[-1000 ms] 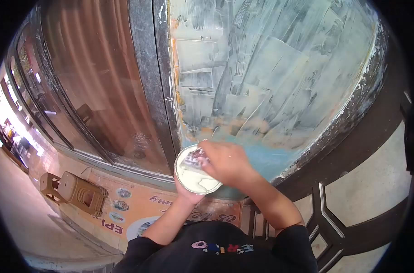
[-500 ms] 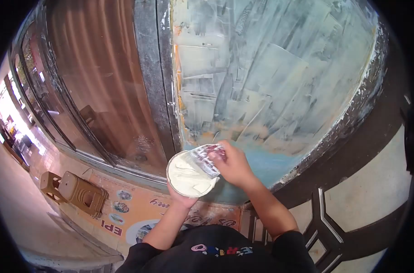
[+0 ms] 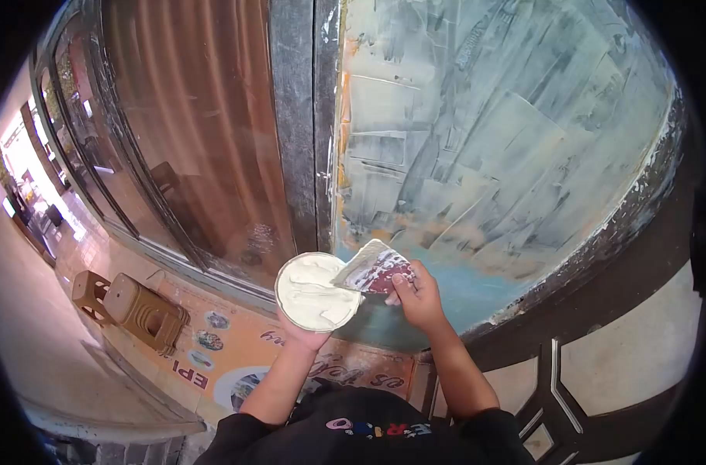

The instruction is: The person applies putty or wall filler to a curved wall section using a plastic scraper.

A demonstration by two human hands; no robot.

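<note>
My left hand holds a round tub of cream-white putty from below, its fingers mostly hidden under the tub. In my right hand is a putty knife with a dark red grip area, smeared with white putty. Its blade's left corner overlaps the tub's right rim, and the upper edge carries putty. Beyond both hands stands a wall panel coated in uneven, streaky pale putty over blue-green paint, with bare blue near its bottom.
Left of the panel runs a dark frame post, then a glass window with a brown curtain. Brown plastic stools stand at lower left beside an orange printed banner. Dark trim with pale panels lies at right.
My right hand has drawn the putty knife rightward off the tub and turned its blade, now with putty along the edge. The view has swung slightly left.
</note>
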